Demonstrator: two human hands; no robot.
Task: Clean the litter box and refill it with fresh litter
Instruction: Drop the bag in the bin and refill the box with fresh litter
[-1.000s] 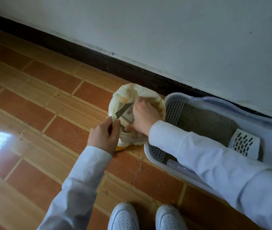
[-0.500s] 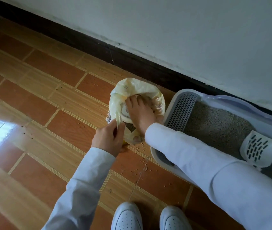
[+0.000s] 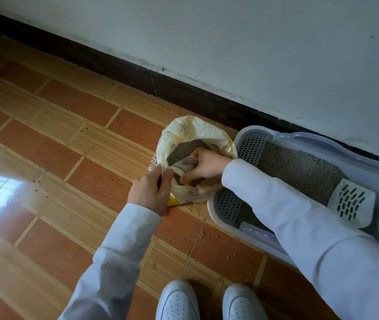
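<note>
Two white shoes (image 3: 209,301) stand on the tiled floor (image 3: 52,144), with loose granules (image 3: 197,229) scattered ahead of them. Beyond, the left hand (image 3: 149,192) pinches the near rim of the pale yellow litter bag (image 3: 195,130), its grip clamped on the plastic. The right hand (image 3: 204,166) reaches inside the bag, fingers curled around a fold of it above grey litter. Just right, touching the bag, sits the litter box (image 3: 368,144) holding grey litter and a white slotted scoop (image 3: 351,202), against the wall (image 3: 253,54).

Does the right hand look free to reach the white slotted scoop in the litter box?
Probably not yet: the right hand is inside the yellowish litter bag, gripping its plastic; the white slotted scoop itself lies uncovered.
</note>
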